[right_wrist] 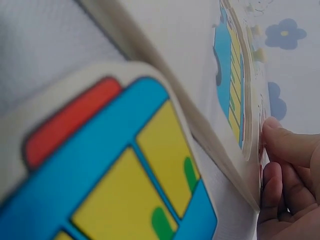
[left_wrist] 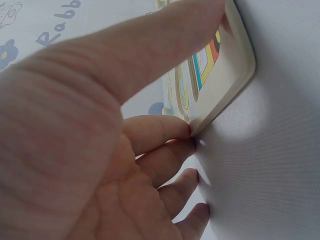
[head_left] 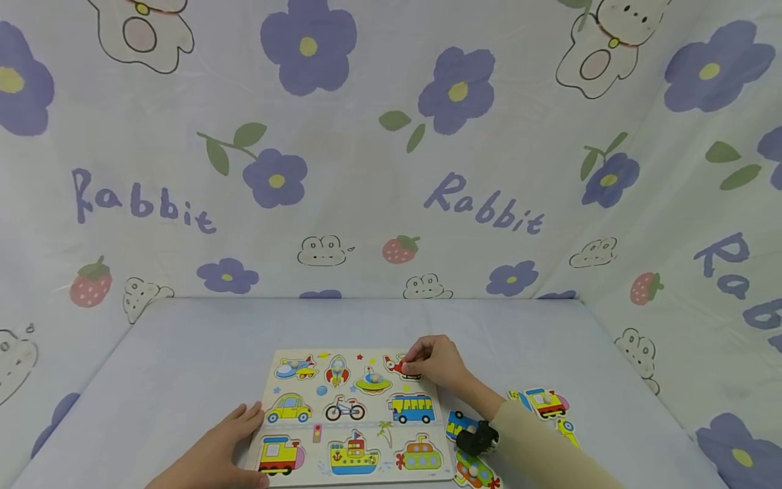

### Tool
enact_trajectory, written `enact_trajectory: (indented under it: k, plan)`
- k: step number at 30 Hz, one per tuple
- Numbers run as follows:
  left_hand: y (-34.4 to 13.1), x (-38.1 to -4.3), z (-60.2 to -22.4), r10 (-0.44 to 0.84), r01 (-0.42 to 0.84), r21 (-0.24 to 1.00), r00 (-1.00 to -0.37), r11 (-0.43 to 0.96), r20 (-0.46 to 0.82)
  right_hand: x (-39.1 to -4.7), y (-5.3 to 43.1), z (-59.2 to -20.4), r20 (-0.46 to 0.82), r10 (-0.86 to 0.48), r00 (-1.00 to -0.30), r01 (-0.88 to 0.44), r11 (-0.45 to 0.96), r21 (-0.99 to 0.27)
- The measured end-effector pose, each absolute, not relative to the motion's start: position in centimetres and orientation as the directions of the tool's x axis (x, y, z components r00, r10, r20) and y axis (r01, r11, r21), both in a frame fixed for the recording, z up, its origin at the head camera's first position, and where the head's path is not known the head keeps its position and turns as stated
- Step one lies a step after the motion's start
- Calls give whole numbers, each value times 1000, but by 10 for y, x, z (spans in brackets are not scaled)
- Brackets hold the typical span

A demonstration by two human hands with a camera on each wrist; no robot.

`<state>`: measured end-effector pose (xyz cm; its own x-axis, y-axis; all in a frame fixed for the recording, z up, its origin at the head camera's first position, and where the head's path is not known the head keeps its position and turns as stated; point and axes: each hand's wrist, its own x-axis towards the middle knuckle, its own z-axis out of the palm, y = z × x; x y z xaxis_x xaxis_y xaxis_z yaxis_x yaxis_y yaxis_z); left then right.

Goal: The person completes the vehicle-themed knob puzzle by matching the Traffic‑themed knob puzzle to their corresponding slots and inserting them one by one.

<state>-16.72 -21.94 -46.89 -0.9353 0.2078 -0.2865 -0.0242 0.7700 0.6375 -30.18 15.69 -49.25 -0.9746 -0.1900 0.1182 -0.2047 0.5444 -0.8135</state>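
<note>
A wooden puzzle board (head_left: 366,473) with printed vehicles lies on the table. My right hand (head_left: 441,363) is over its far right corner, thumb and fingertips pinching the red helicopter puzzle piece (head_left: 396,367) at the helicopter picture; the fingers partly cover the piece. At the near left corner, my left hand (head_left: 222,445) rests against the board. Its thumb (left_wrist: 150,42) stretches over the corner, and the fingers (left_wrist: 160,132) touch the left edge. An airplane piece (head_left: 296,368), a rocket piece (head_left: 337,372) and a flying saucer piece (head_left: 373,382) with knobs sit along the board's far side.
Right of the board lie loose pieces: a bus (head_left: 459,424), a submarine (head_left: 473,468), a train (head_left: 546,403) and a yellow car (head_left: 567,431). A black wrist camera (head_left: 478,438) on the right wrist overlaps the bus. Patterned cloth walls (head_left: 366,204) stand behind and at the sides.
</note>
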Motion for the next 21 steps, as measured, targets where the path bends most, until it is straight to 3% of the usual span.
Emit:
enact_trajectory:
  k: [21]
  plan:
    - [-221,-167,-473,237,19,650,-939,760,-249,-300,157,-492,117,-193,-974,-204,529,-824]
